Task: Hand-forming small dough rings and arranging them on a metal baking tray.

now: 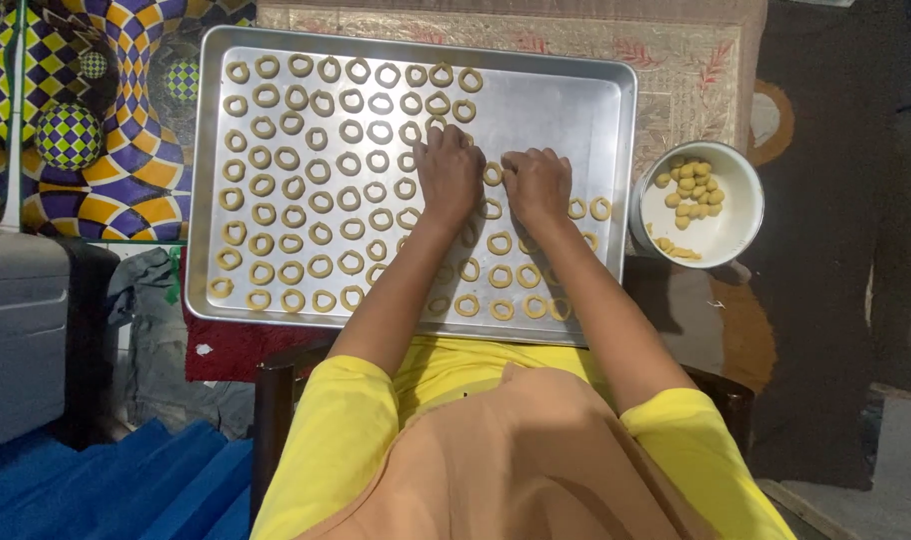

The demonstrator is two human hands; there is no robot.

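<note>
A large metal baking tray [576,110] lies in front of me, filled with several rows of small dough rings [321,170]. My left hand [449,172] and my right hand [538,183] rest side by side near the tray's middle, fingers curled down. Between their fingertips sits one dough ring [493,174], touched by both hands. More rings lie under and around my forearms. The tray's upper right part is bare metal.
A white bowl [726,235] with several small dough pieces stands right of the tray. A patterned cloth [676,60] lies under the tray. A colourful checkered mat [86,120] and a grey box [16,330] are at left, blue sheeting [126,490] below.
</note>
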